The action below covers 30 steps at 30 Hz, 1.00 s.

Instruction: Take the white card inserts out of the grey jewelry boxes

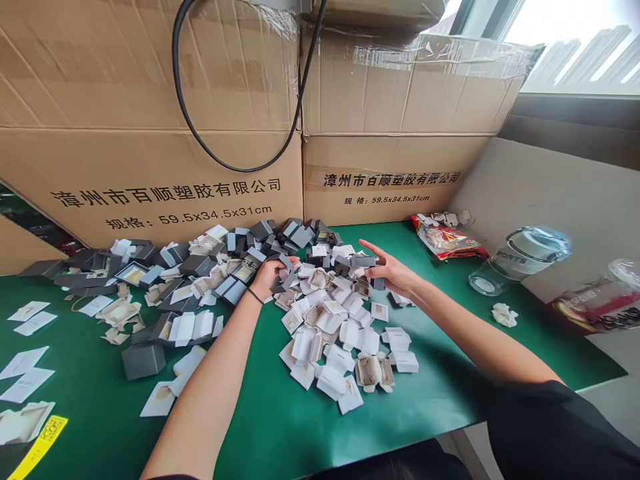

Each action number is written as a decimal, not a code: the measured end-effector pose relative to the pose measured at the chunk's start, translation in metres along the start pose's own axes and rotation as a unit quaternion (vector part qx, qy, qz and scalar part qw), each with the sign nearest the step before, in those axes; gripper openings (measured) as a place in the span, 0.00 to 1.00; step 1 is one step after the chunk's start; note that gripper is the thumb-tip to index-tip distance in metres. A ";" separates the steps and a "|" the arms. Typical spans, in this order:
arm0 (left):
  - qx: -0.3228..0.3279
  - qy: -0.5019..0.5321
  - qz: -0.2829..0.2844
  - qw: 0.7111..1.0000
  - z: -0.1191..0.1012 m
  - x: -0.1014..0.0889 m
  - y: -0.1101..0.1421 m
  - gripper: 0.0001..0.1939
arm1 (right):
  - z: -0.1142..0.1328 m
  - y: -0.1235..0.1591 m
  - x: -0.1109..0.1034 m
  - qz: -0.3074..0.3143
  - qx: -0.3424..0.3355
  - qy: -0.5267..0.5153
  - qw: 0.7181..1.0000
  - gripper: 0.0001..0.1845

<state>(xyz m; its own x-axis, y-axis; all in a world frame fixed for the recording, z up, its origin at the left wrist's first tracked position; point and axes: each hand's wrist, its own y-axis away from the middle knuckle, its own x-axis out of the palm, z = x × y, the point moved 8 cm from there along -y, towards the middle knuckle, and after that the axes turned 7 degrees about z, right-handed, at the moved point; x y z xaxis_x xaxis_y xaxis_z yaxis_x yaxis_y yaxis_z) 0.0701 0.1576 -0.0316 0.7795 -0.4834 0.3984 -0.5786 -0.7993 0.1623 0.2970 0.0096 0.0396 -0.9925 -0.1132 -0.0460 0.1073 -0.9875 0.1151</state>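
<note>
My left hand (268,279), with a black band at its wrist, is curled around a small dark grey box (287,262) at the edge of the heap. My right hand (390,270) reaches in from the right with its fingers apart, beside another dark grey box (362,262); whether it touches that box is unclear. Between and below the hands lies a pile of folded white card inserts (330,320), some showing beige undersides. More dark grey boxes (197,265), several of them opened, are heaped to the left and behind.
Cardboard cartons (150,160) wall off the back of the green table (430,413), a black cable (240,168) looping before them. To the right are a red snack bag (445,241), a clear bottle (520,260), crumpled tissue (504,315) and a plastic jar (600,300). White cards (27,360) lie left.
</note>
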 end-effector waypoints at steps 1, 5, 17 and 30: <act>-0.001 -0.002 -0.001 1.000 0.000 0.000 0.000 0.13 | 0.000 -0.002 0.000 0.008 0.000 0.016 1.000 0.42; -0.001 -0.004 -0.008 1.000 0.001 -0.002 0.000 0.13 | 0.008 -0.007 -0.002 0.015 0.003 0.209 0.978 0.24; 0.020 -0.032 0.005 0.999 -0.001 -0.001 0.000 0.12 | 0.014 -0.004 -0.003 0.116 -0.059 0.162 0.978 0.40; 0.125 -0.245 0.160 0.948 -0.023 0.072 0.022 0.08 | -0.008 -0.015 0.004 0.060 -0.013 -0.001 0.998 0.37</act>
<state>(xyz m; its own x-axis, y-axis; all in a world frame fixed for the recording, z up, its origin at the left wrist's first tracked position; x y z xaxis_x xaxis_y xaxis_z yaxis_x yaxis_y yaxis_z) 0.1079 0.1136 0.0215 0.6270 -0.7743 -0.0853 -0.7771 -0.6139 -0.1388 0.2918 0.0230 0.0293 -0.9726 -0.2301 -0.0314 0.2263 -0.9694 0.0946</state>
